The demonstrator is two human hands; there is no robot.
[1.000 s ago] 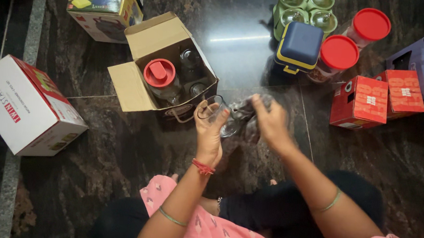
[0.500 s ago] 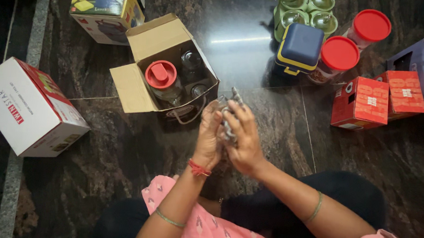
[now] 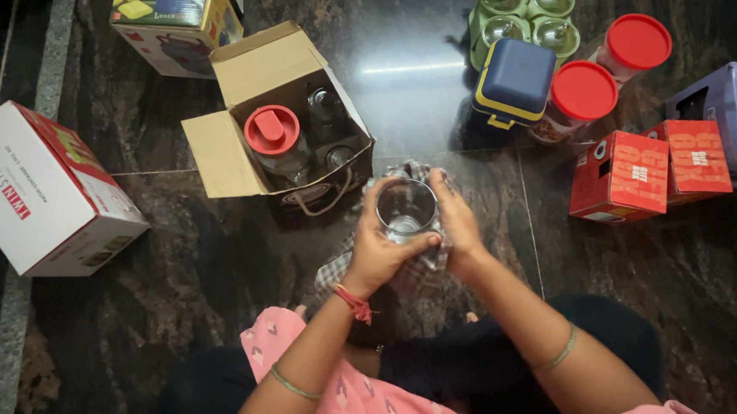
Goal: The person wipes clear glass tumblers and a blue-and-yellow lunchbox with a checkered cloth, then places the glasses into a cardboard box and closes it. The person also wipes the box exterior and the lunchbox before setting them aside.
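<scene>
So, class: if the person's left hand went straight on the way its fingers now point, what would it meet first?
The left hand points up and slightly right, wrapped around the clear glass. Past the glass lies bare dark floor; the way looks free, though depth is unclear.

We note the left hand and right hand are bare, without rings that we can make out. Just below the left hand, at the wrist, sits a knotted red thread band. Further down that forearm we record a thin green bangle. The right forearm carries a matching thin green bangle well behind its hand. Both short sleeves are pink with a small pale printed motif. Dark trousers cover the legs.
</scene>
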